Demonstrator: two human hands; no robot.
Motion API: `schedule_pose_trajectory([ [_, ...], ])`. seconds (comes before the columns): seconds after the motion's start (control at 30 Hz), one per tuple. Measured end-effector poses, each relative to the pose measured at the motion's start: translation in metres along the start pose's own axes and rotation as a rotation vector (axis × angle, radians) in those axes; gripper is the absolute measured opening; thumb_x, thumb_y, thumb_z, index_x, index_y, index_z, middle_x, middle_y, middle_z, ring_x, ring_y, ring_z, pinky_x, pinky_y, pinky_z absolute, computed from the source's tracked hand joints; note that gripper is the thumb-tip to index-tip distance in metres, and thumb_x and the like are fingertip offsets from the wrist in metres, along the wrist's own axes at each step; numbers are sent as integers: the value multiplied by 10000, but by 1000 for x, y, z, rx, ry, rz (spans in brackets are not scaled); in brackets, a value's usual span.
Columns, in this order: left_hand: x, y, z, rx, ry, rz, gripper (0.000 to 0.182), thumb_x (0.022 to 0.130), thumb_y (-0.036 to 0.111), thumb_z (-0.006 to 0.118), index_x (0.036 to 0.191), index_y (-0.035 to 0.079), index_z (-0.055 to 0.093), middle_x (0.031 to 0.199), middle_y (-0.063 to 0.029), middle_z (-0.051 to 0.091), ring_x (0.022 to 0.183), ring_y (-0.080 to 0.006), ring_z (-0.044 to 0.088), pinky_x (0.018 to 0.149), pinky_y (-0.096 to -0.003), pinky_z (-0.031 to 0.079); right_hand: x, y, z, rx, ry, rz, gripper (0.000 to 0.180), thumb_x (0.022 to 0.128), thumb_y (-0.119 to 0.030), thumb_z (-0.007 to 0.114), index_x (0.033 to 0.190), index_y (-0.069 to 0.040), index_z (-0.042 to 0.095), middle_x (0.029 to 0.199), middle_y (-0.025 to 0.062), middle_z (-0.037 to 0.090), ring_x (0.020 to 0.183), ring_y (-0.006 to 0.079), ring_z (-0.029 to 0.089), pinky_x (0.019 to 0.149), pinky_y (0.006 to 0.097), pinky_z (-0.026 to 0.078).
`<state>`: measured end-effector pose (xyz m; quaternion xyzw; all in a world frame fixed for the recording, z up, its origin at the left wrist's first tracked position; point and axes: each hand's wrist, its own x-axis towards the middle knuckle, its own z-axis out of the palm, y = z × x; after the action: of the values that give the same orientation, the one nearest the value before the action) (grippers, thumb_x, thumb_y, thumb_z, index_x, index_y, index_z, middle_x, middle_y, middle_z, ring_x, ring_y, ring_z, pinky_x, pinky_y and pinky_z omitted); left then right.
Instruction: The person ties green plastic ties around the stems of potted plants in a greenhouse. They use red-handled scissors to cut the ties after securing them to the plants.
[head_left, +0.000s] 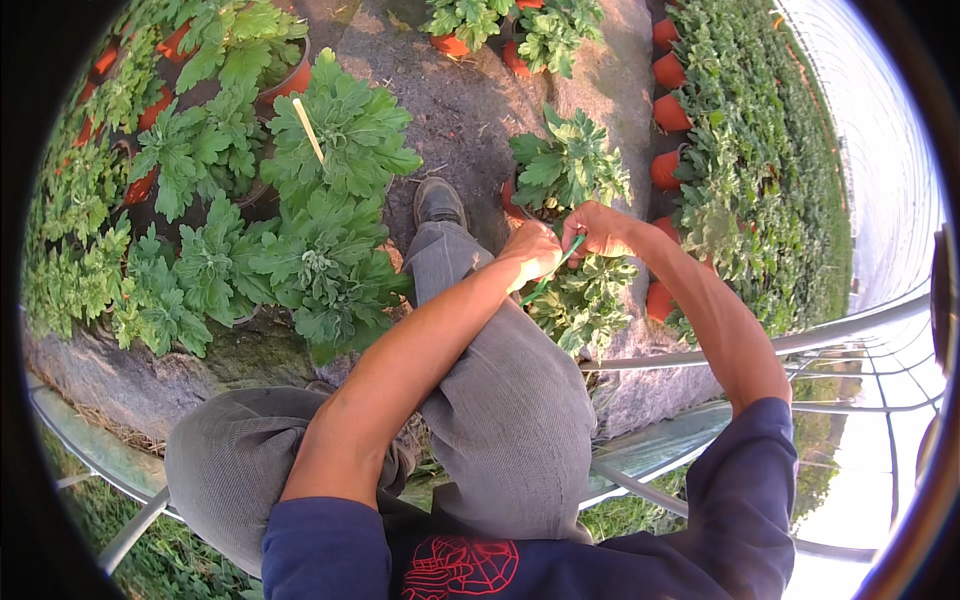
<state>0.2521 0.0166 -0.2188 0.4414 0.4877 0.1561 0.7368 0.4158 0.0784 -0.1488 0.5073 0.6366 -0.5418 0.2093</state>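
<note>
My left hand (534, 251) and my right hand (602, 230) meet in front of my raised knee, fingers curled close together. A thin green strip (553, 271), perhaps a plant tie, slants between them, pinched in the right fingers. Its lower end runs down past the left wrist. The left fingers are closed by the strip; their exact hold is partly hidden. Just beyond the hands grows a leafy potted plant (574, 161), chrysanthemum-like. Another leafy plant (589, 300) spreads right below them, its pot out of sight.
Leafy plants in reddish pots crowd the left, one with a pale stick label (308, 131) upright in it. A long row of reddish pots (671, 112) lines the right. Grey ground sheeting (457, 97) lies between. A metal pipe (675, 358) crosses behind my right forearm.
</note>
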Motion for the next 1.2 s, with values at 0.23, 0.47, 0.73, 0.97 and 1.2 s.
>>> schedule_pose_trajectory([
  [0.23,2,-4,-6,228,99,228,165,698,189,667,739,31,696,758,-188,679,713,-360,655,639,-424,505,13,-7,2,52,94,363,235,732,68,571,859,-39,737,754,75,719,658,172,610,600,315,475],
  [0.47,3,-7,1,84,58,163,136,742,143,650,689,24,692,711,-148,692,689,-277,685,639,-383,523,7,-11,6,-264,231,188,182,672,31,625,757,-65,755,703,89,692,633,206,614,563,352,485],
  [0.73,4,-2,9,-416,-102,12,146,953,87,561,956,36,697,872,-74,694,734,-167,674,618,-301,548,-9,-32,34,-970,307,-66,198,666,-261,817,749,-111,718,724,107,693,758,307,700,725,399,527],
  [0.97,19,-16,14,-563,-223,32,123,967,79,567,940,33,678,843,-65,667,687,-155,633,609,-321,551,-19,-36,35,-1019,365,-372,106,622,-63,692,678,-103,612,654,72,625,707,284,628,806,369,443],
  [1.2,17,-16,14,-597,-212,-11,132,982,120,575,907,54,661,791,-40,643,678,-148,620,632,-319,554,-21,-29,34,-903,493,-581,101,634,-70,676,664,-100,584,660,51,600,696,279,603,763,385,430],
])
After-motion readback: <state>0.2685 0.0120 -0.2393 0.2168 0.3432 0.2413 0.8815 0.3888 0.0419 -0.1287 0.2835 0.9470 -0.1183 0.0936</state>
